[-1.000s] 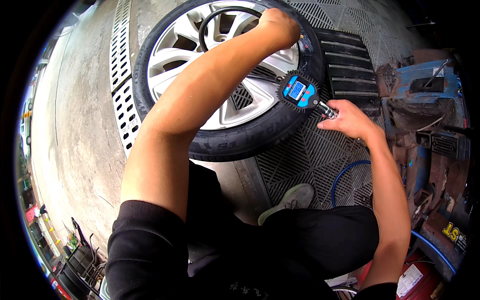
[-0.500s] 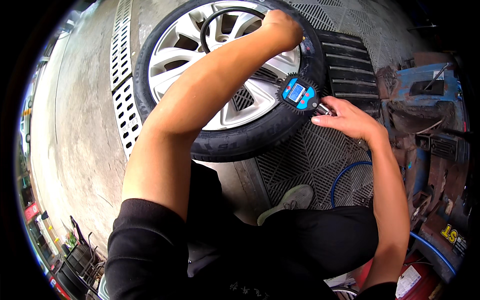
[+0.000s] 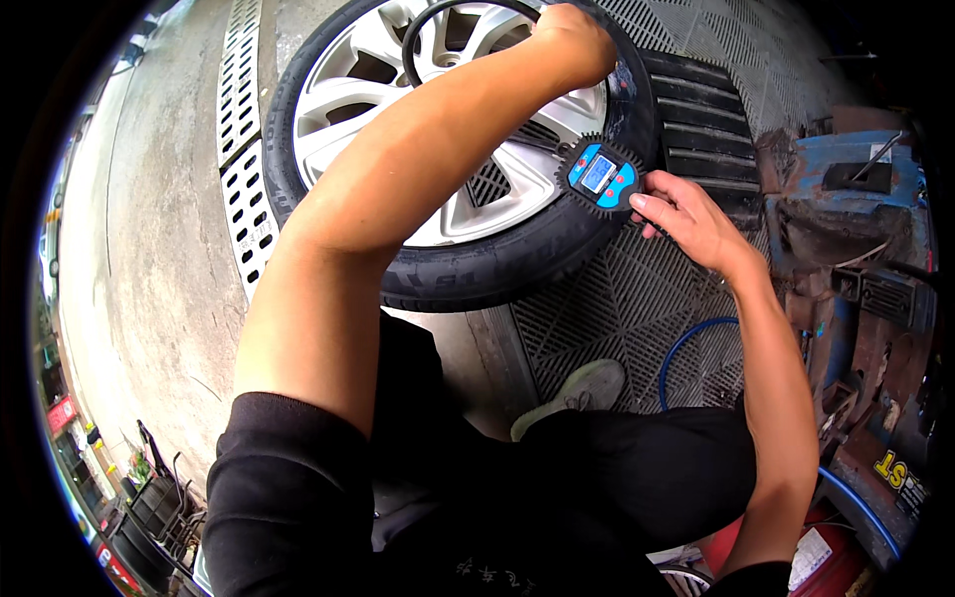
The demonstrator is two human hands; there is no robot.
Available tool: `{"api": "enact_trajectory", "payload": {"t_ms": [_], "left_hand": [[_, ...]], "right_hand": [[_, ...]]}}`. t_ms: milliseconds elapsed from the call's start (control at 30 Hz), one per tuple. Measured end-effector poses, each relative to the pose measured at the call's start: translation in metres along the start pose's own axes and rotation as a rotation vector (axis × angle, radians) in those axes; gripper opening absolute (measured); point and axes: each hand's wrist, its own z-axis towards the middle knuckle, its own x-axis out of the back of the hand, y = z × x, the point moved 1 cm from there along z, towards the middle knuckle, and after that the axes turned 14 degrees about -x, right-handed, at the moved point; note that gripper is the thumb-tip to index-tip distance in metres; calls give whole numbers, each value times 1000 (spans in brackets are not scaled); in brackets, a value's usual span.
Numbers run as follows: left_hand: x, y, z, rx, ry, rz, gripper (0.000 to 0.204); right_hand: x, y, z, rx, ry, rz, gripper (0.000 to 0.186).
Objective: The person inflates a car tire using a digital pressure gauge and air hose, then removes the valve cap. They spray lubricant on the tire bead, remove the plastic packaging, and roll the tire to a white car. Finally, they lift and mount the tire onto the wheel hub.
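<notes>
A silver alloy wheel (image 3: 477,224) with a black tyre (image 3: 477,274) lies flat in front of me. My left hand (image 3: 573,48) is closed round the end of a black hose (image 3: 408,55) over the rim's upper right; what lies under those fingers is hidden. A black and blue digital pressure gauge (image 3: 601,175) with a toothed rubber cover sits over the tyre's right side. My right hand (image 3: 678,211) grips its lower end, thumb against the housing, fingers curled behind.
Perforated pale strips (image 3: 244,209) run left of the wheel. A ribbed black mat (image 3: 701,129) lies on grated flooring at right, beside a rusty blue machine (image 3: 836,164). A blue hose (image 3: 676,348) loops below it; a red metal object (image 3: 826,552) is at lower right.
Both hands have shifted slightly upward, the left also a little right. The gauge has risen slightly, and my right thumb now lies higher, on its housing instead of the metal fitting.
</notes>
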Motion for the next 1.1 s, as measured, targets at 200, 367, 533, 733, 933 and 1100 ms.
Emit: {"api": "enact_trajectory", "payload": {"t_ms": [200,367,533,733,933,1100], "left_hand": [[3,-1,0,-26,-40,7,33],[8,1,1,-14,-44,-1,33],[6,-1,0,-34,-50,13,33],[8,0,-1,-36,-39,19,33],[9,1,2,-35,-52,24,33],[7,1,3,-22,-64,-4,33]], "right_hand": [[-3,4,8,42,62,-78,59],[-2,15,14,80,68,-54,58],[-4,12,14,95,49,2,56],[-5,11,11,73,0,87,53],[-4,12,11,56,3,72,53],[-5,12,12,62,-3,81,52]]}}
